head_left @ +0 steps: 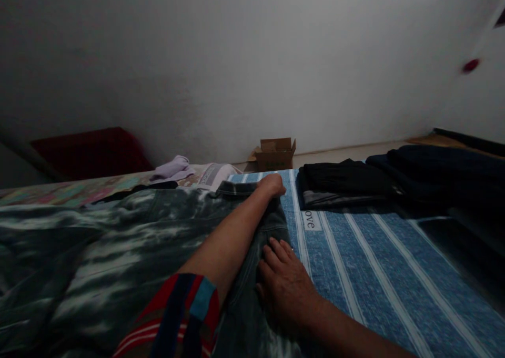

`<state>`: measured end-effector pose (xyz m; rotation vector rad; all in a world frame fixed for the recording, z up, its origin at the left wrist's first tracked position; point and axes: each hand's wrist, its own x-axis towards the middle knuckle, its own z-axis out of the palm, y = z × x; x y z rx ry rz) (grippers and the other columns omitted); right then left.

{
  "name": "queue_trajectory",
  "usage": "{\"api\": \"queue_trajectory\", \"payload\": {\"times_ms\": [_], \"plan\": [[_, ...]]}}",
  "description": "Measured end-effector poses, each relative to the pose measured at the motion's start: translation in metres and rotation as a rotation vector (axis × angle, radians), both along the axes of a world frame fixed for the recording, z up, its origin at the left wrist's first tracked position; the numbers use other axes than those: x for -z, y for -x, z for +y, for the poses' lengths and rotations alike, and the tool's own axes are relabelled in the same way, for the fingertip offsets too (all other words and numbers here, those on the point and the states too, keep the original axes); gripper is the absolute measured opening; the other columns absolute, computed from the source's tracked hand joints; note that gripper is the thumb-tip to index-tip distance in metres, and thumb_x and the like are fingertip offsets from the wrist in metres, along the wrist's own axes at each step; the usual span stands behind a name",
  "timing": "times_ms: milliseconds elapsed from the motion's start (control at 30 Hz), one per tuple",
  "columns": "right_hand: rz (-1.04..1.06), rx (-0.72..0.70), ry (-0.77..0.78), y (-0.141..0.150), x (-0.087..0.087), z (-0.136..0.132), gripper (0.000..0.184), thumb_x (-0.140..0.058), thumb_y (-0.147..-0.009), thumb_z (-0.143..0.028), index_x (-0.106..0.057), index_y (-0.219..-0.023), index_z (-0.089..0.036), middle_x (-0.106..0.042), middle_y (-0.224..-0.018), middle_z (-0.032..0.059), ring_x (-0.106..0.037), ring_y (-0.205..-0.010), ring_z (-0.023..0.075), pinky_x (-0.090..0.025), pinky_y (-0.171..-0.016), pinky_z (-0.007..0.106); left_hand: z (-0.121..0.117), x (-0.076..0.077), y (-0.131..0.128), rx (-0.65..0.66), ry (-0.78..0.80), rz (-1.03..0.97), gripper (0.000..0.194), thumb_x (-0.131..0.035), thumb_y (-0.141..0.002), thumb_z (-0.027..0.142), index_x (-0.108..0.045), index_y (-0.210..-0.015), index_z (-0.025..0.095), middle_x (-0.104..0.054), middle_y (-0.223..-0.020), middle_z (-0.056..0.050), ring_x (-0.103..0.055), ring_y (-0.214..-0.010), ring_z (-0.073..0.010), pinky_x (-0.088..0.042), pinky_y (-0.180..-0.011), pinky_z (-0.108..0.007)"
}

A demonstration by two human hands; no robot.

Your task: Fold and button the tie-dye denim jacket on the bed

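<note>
A pair of dark green jeans (130, 253) with pale bleached streaks lies spread over the bed, its waistband at the right end. My left hand (272, 185) reaches out across it and is closed on the far corner of the waistband. Nearer to me, my right hand (286, 284) rests on the jeans close to their right edge, fingers stretched and slightly apart, palm down. The underside of that hand is hidden. Beneath the jeans lies a blue sheet (335, 258) with white stripes.
Folded black clothes (339, 179) lie to the right, beside a larger dark pile (442, 174). A lilac cloth (173, 167) and a pale printed cloth (219, 175) lie at the far left edge. Beyond the bed are a cardboard box (275, 155) and a dark red object (90, 153) near the wall.
</note>
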<state>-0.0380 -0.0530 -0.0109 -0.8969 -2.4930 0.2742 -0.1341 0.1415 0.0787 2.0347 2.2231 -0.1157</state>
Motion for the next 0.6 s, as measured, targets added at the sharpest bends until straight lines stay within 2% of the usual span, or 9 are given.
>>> {"api": "queue_trajectory", "payload": {"times_ms": [100, 267, 433, 600], "plan": [[-0.003, 0.005, 0.001, 0.0003, -0.0006, 0.0002, 0.04, -0.052, -0.091, -0.036, -0.06, -0.118, -0.009, -0.052, -0.133, 0.0171, -0.034, -0.134, 0.0347, -0.026, -0.112, 0.051, -0.003, 0.0017, -0.0039, -0.007, -0.02, 0.038, 0.04, -0.063, -0.075, 0.02, -0.066, -0.115, 0.012, -0.064, -0.121, -0.02, -0.06, -0.112, -0.0304, -0.051, -0.086, -0.032], [-0.001, 0.0, -0.001, 0.0003, -0.0029, 0.0005, 0.04, -0.052, -0.09, -0.036, -0.06, -0.118, -0.008, -0.053, -0.132, 0.0183, -0.035, -0.134, 0.0351, -0.026, -0.112, 0.051, -0.0024, 0.006, -0.0082, -0.005, -0.031, 0.081, 0.043, -0.067, -0.073, 0.024, -0.067, -0.116, 0.016, -0.064, -0.12, -0.019, -0.059, -0.115, -0.0306, -0.048, -0.09, -0.032], [0.008, -0.006, 0.001, 0.0007, -0.0005, 0.0015, 0.04, -0.052, -0.09, -0.037, -0.06, -0.117, -0.009, -0.052, -0.133, 0.0178, -0.035, -0.134, 0.035, -0.026, -0.112, 0.052, 0.0024, 0.0036, -0.004, -0.003, -0.003, 0.064, 0.038, -0.062, -0.077, 0.028, -0.069, -0.112, 0.015, -0.068, -0.114, -0.017, -0.063, -0.107, -0.0266, -0.05, -0.082, -0.026], [0.01, -0.005, 0.011, 0.0001, -0.0019, 0.0008, 0.04, -0.051, -0.091, -0.036, -0.06, -0.119, -0.009, -0.052, -0.134, 0.0177, -0.033, -0.135, 0.0345, -0.025, -0.112, 0.052, -0.0036, 0.0031, -0.0033, -0.028, -0.041, 0.065, 0.039, -0.063, -0.076, 0.026, -0.068, -0.113, 0.012, -0.064, -0.119, -0.022, -0.059, -0.113, -0.0326, -0.05, -0.086, -0.034]]}}
